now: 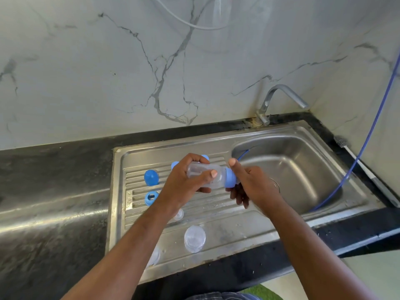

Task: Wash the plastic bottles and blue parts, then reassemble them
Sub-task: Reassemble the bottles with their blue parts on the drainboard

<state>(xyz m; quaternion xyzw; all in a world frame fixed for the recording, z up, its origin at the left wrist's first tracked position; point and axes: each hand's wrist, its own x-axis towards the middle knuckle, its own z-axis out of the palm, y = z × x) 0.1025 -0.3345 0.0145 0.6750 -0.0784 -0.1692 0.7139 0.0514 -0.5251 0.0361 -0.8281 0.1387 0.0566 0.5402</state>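
Over the ribbed drainboard (216,208), to the left of the sink basin, a person fits a blue collar (231,177) onto a clear bottle (205,173) held sideways. The left hand (186,180) is clamped round the bottle's body; the right hand (251,185) curls its fingers under the collar, thumb raised. The job calls for a steady bottle — threads seated squarely before tightening. The bottle is see-through and apparently empty. A second bottle (194,238) stands nearer, a blue cap (151,177) to the left.
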